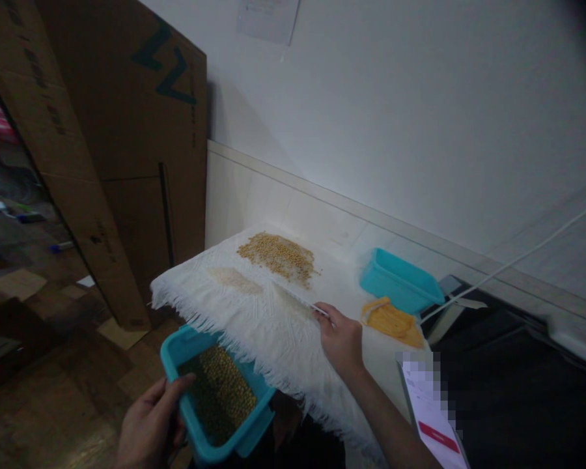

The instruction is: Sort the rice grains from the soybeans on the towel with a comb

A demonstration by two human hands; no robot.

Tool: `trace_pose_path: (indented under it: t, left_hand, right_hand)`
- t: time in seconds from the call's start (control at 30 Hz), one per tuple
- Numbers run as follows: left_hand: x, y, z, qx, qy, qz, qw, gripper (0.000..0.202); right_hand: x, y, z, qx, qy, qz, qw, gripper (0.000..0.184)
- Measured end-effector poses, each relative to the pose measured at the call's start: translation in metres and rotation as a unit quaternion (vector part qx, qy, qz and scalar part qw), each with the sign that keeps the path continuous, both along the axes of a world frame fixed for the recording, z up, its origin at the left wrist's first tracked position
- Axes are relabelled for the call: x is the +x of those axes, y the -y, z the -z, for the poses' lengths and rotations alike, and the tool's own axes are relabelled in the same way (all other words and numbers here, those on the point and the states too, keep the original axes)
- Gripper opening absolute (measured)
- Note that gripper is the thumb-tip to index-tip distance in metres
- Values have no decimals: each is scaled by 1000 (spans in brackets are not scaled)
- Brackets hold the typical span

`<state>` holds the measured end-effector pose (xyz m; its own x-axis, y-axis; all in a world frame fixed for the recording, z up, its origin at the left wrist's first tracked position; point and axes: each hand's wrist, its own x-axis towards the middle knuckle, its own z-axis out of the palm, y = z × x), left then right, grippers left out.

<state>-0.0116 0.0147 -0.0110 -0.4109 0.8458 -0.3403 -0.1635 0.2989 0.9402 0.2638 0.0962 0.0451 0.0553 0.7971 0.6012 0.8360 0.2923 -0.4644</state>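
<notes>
My left hand (149, 426) grips the near rim of a teal plastic tub (247, 440) holding yellow-green beans (222, 391), just below the fringed edge of a white cloth (254, 326). My right hand (340, 339) rests on the cloth, fingers closed on a thin flat stick (300, 301) that points toward the piles. On the cloth lie a heap of tan beans (278, 255) at the far side and a pale heap of white grains (234, 280) to its left.
A second teal tub (400, 280) stands at the table's far right, with an orange mesh bag (390, 320) in front of it. A white paper with a red label (432, 417) lies near right. Tall cardboard boxes (127, 150) stand left; a white cable (512, 262) crosses right.
</notes>
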Motion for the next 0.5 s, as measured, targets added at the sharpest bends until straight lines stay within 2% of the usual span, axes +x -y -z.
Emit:
trace_pose_path:
  t: [0.1,0.3,0.4,0.5]
  left_hand:
    - [0,1,0,-16,82,18,996,30]
    - [0,1,1,-10,106,15,994,29]
    - [1,1,0,-13,99,18,995,33]
    - [1,0,2,-16,88,16,996,35]
  right_hand:
    - [-12,11,2,25,32,-19,999,25]
    - [-24,18,-1,40,42,-38,998,26]
    - [-18,24,-10,71,40,8,997,23]
    - [-8,41,-18,119,64,107,985,25]
